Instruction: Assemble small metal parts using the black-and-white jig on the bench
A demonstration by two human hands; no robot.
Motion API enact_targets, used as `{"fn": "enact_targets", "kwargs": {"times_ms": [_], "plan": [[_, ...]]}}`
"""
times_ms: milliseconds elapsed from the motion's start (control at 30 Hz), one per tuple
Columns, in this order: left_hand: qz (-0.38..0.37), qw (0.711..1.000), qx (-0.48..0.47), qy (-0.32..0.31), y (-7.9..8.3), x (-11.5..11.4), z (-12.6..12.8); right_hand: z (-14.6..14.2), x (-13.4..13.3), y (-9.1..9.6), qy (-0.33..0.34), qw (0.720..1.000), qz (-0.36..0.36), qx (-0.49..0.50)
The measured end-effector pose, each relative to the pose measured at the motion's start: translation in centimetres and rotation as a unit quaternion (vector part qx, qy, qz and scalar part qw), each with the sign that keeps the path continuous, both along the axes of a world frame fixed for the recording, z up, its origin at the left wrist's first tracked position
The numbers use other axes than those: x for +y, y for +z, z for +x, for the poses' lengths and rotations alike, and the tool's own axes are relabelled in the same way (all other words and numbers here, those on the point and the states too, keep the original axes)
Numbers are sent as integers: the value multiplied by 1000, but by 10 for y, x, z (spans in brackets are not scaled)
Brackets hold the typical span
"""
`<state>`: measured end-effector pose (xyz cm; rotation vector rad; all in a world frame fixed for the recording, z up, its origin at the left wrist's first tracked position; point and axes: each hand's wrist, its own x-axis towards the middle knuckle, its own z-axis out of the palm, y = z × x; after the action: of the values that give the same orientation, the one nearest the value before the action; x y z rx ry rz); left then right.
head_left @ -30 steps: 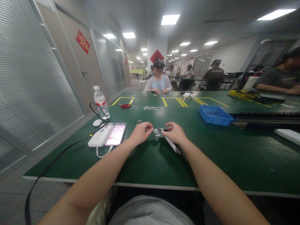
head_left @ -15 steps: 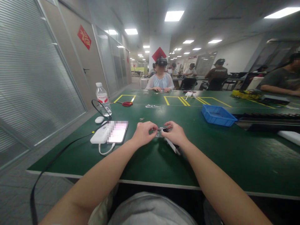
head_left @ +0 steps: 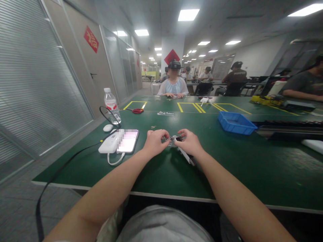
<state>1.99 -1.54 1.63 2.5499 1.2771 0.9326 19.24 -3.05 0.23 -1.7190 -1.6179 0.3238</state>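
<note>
My left hand [head_left: 155, 143] and my right hand [head_left: 189, 143] meet over the middle of the green table [head_left: 252, 168]. Both are curled in a pinch on a small metal part [head_left: 172, 139] held between them, just above the table. A thin white and dark strip [head_left: 186, 156] runs out from under my right hand towards me. The fingertips hide most of the part.
A phone [head_left: 128, 140] lies on a white power bank [head_left: 110, 144] to the left, with a mouse [head_left: 108, 127], a water bottle [head_left: 112, 106] and red scissors [head_left: 137, 111] behind. A blue tray [head_left: 236, 122] stands at the right. Other people sit at the far tables.
My left hand has closed in on the small part and now touches my right hand. The view has shifted slightly.
</note>
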Motion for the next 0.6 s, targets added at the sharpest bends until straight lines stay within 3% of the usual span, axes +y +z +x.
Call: {"fn": "enact_targets", "kwargs": {"times_ms": [600], "plan": [[23, 1000, -4, -8, -1, 1, -1, 3, 2, -3, -4, 1000, 10, 0]]}}
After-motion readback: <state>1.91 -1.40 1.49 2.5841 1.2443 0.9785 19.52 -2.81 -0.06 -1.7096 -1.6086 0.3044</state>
